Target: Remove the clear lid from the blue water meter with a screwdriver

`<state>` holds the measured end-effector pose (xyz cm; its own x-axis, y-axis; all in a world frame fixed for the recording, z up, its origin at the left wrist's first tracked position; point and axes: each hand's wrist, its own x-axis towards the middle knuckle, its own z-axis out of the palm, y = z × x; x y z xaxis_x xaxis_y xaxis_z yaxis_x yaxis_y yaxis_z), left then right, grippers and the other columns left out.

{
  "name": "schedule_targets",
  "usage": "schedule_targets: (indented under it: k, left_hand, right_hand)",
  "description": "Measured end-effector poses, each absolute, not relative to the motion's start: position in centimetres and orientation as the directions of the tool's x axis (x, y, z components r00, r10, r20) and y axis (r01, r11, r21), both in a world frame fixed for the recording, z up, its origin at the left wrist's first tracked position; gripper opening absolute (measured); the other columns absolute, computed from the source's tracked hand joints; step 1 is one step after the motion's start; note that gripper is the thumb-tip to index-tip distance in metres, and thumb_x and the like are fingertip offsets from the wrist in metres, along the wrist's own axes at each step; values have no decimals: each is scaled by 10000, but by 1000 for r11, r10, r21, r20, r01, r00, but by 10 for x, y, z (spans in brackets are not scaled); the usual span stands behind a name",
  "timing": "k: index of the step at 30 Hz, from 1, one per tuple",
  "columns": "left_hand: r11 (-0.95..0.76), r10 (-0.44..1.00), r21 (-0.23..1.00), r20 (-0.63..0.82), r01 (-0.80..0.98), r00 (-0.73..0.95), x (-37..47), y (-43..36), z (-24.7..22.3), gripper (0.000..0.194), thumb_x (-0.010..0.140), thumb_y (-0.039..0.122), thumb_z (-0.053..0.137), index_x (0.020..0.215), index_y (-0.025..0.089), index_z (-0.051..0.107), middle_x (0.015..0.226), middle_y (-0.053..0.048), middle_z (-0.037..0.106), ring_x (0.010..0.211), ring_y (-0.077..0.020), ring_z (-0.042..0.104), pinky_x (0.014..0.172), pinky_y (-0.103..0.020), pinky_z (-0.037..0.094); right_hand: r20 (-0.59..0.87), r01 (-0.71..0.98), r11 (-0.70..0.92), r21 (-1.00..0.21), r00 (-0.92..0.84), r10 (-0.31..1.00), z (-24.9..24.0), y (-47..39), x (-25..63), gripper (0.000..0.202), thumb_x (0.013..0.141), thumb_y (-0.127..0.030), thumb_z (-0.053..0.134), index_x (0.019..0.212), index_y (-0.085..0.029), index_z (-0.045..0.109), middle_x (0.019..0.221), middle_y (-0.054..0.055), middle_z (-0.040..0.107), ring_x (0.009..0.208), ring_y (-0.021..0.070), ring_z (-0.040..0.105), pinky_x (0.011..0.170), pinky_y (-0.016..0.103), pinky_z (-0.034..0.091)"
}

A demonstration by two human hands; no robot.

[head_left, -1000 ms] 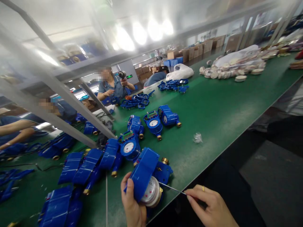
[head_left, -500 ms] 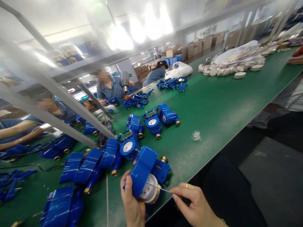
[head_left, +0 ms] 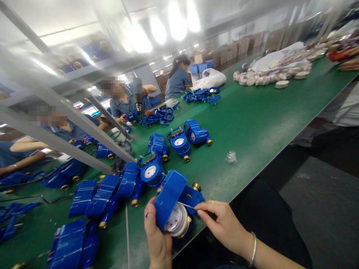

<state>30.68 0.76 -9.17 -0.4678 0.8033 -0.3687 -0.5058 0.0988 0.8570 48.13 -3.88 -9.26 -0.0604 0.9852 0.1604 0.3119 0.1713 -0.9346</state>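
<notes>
My left hand (head_left: pixel 157 239) is wrapped round the near side of a blue water meter (head_left: pixel 170 194) at the table's front edge, thumb against its blue housing. The round dial unit (head_left: pixel 177 221) shows beside the housing, silvery with small red marks and a pale ring. In a pinch, my right hand (head_left: pixel 224 222) holds a thin metal rod (head_left: pixel 187 205) whose far end reaches the gap between housing and dial. I cannot see that tip clearly. Behind the dial lies a blue plate part with a brass fitting (head_left: pixel 196 186).
More blue water meters (head_left: pixel 151 172) stand behind and left. A clear plastic scrap (head_left: pixel 231 157) lies on the green table (head_left: pixel 258 127). Round white discs (head_left: pixel 255 79) are heaped at the far right. Across the table, a co-worker holds a heat gun (head_left: pixel 138 93) beside a metal post (head_left: pixel 106 140).
My right hand and the rod have moved up and slightly left, from across the dial to the housing's edge. The left hand still holds the meter. Across the table, the heat gun has shifted left.
</notes>
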Motion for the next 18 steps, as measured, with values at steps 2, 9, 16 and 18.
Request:
schedule_targets:
  k: [2, 9, 16, 18]
  left_hand:
    - [96, 797, 854, -373, -511, -474, 307, 8, -93, 631, 482, 596, 838, 918, 190, 631, 851, -6, 645, 744, -165, 598, 624, -256, 547]
    - [107, 788, 831, -406, -546, -464, 305, 12, -100, 499, 600, 550, 787, 920, 195, 640, 876, -5, 628, 825, -178, 584, 713, -286, 519]
    - [77, 768, 827, -405, -556, -496, 308, 13, -95, 351, 709, 487, 732, 908, 207, 659, 853, 19, 610, 823, -155, 571, 719, -259, 506]
    - [81, 762, 816, -421, -572, -493, 310, 13, -91, 278, 767, 453, 691, 892, 207, 661, 824, 26, 606, 791, -142, 575, 695, -247, 508]
  right_hand:
    - [121, 308, 115, -944, 2, 993, -94, -38, 478, 254, 920, -282, 483, 946, -196, 720, 888, 58, 723, 816, 193, 661, 765, 323, 508]
    - [137, 506, 107, -856, 24, 990, -106, -63, 492, 305, 948, -225, 422, 1139, -213, 659, 899, 60, 702, 785, 183, 664, 730, 305, 540]
    - [313, 650, 306, -695, -110, 943, -79, -72, 507, 273, 949, -164, 416, 1078, -195, 655, 840, 34, 678, 727, 150, 637, 660, 260, 490]
    - [336, 689, 359, -629, -174, 926, -65, -64, 506, 258, 937, -159, 430, 1036, -219, 661, 810, 16, 674, 689, 148, 624, 622, 268, 458]
